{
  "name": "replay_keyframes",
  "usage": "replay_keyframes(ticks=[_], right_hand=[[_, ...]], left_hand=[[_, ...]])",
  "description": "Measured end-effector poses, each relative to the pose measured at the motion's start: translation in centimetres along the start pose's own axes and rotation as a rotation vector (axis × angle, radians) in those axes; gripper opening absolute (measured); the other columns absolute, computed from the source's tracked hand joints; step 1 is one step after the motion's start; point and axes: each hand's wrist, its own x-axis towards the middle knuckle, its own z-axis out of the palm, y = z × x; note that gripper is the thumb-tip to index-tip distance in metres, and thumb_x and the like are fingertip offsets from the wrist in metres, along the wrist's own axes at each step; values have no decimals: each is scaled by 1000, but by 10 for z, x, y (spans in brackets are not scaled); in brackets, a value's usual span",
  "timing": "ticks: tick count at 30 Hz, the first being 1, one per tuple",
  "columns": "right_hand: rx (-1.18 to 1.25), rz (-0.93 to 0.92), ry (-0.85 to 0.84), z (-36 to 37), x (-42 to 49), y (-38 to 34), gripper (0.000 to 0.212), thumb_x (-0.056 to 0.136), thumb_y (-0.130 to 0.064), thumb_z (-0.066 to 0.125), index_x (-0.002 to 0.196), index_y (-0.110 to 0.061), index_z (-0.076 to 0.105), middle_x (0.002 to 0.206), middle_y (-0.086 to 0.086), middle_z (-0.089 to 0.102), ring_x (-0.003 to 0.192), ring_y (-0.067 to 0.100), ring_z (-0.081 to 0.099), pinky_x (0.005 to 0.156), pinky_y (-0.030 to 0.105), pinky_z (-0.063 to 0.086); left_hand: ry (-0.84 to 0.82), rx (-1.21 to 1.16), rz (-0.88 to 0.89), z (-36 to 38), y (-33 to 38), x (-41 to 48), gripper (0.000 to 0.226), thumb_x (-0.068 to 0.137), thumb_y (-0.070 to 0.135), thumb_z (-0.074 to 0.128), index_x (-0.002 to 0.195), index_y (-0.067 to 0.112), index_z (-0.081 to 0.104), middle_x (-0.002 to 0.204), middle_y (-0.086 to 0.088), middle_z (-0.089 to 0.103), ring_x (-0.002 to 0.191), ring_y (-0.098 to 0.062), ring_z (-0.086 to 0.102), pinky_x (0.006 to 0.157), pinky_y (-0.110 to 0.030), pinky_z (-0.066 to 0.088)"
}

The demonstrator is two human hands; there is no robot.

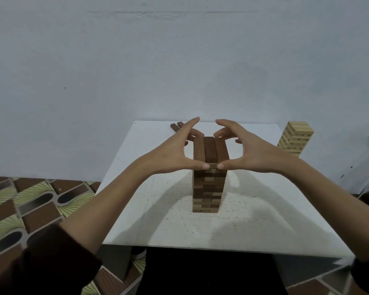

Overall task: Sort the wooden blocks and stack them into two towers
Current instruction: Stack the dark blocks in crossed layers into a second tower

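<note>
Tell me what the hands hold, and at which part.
The left hand and right hand pinch the dark tower's top layer by its ends: thumbs near, fingers far.

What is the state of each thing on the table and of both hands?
dark tower: upright, top layer pinched by both hands.
left hand: thumb and fingers squeeze the top layer's ends.
right hand: same squeeze, right side.
light tower: upright, untouched, far right edge of table.
loose dark blocks: two, flat, far left corner.
</note>
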Motion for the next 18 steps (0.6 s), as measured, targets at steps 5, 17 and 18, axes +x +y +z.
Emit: replay_keyframes(ticks=[5,17,18], right_hand=[[19,7,-9,1,1,-2,97,70,-29,80,145,-30,20,128,-15,46,118,-2,40,99,21,27],[45,33,2,5,1,-2,92,72,-23,79,145,-27,23,120,-15,50,116,0,43,92,14,25],[50,39,2,6,1,-2,92,72,-23,79,145,-28,23,119,-17,50,115,0,43,90,11,25]], left_hand=[[1,-35,-5,5,-3,2,108,71,25,82,150,25,8,121,23,40,131,-8,37,115,-31,27],[52,-92,-15,10,-7,6,105,71,18,82,150,24,13,114,23,43,126,-9,43,114,-32,31],[49,-95,-19,10,-8,6,104,71,17,82,150,24,13,114,24,43,126,-9,43,114,-32,31]])
